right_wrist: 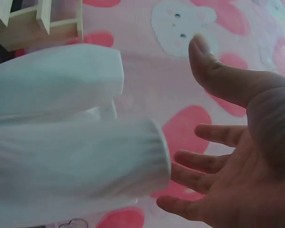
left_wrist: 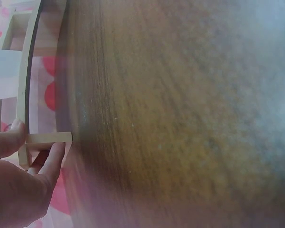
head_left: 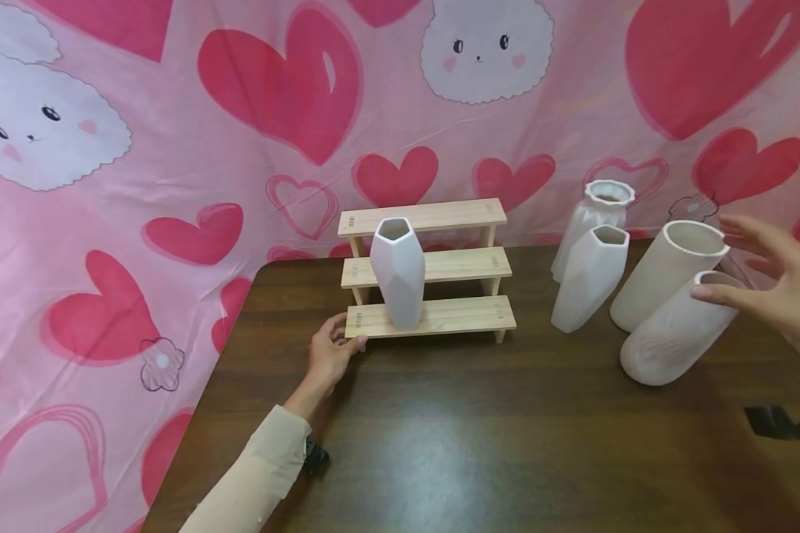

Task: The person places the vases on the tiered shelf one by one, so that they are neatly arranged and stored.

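Observation:
A three-step wooden display stand point(head_left: 463, 318) stands at the back of the table. My left hand point(head_left: 330, 352) grips the left end of its lowest step; in the left wrist view the thumb lies over the board and the fingers reach to the leg. A white faceted vase point(head_left: 400, 277) stands upright on that lowest step, left of its middle. My right hand point(right_wrist: 228, 161) is spread, fingers apart and holding nothing, beside the mouth of a white cylindrical vase point(right_wrist: 85, 161). In the head view this front cylindrical vase point(head_left: 673, 337) is nearest the right thumb.
Behind it stand a wider white cylindrical vase point(head_left: 663, 281), another faceted vase point(head_left: 590, 281) and a fluted vase point(head_left: 583, 222) with a scalloped rim. A pink heart-patterned cloth point(head_left: 253, 148) hangs behind the dark wooden table point(head_left: 453, 429). A black strap point(head_left: 773, 422) shows at the right edge.

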Available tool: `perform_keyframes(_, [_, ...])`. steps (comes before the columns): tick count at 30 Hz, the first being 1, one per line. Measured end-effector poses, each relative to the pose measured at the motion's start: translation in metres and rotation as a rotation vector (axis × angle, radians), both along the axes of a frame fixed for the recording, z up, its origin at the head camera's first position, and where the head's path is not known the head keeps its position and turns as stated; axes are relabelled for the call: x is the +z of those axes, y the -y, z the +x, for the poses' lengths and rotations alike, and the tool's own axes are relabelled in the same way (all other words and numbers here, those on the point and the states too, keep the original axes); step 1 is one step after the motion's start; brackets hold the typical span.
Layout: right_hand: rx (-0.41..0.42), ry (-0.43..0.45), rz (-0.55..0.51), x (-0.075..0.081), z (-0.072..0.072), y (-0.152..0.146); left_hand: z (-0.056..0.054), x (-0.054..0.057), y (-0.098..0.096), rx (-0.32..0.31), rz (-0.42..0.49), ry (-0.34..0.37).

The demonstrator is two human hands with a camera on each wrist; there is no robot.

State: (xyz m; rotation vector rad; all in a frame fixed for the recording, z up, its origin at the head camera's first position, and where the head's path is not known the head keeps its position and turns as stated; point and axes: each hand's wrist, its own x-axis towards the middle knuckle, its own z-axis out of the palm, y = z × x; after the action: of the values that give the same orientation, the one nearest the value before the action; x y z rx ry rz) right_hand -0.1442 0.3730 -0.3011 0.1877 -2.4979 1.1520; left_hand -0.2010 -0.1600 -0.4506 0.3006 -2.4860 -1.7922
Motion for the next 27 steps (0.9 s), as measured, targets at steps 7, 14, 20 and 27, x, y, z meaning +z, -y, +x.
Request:
perform_keyframes(7, [0.026,0.087,0.003,-0.020,0.002,-0.019,0.000,-0.001,0.000,-0.001,-0.002,-0.001])
perform_keyframes(14, [0.055,0.103,0.090,-0.032,0.002,-0.025,0.001,0.000,0.000,-0.003,-0.004,-0.002])
perform_keyframes(20, [0.033,0.146,0.145,-0.037,0.003,-0.029,0.001,0.001,-0.001,0.000,-0.014,0.009])
perform_keyframes(27, [0.055,0.138,0.029,-0.041,0.002,-0.025,0.001,0.000,-0.001,0.000,-0.009,0.009])
